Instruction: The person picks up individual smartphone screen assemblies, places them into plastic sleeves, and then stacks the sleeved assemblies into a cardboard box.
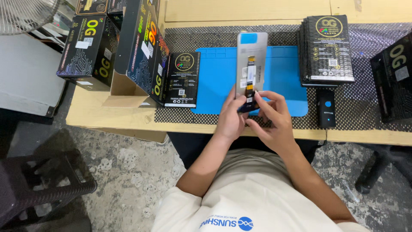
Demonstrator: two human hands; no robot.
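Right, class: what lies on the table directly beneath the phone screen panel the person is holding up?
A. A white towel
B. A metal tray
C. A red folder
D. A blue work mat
D: the phone screen panel, held by the left hand and right hand, stands over a blue work mat.

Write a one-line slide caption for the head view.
Left hand holds a phone screen panel upright above a blue mat while right hand pinches its flex cable.

Both hands raised together, left hand (231, 118) gripping, right hand (274, 124) pinching with fingertips (259, 95), forearms bent inward
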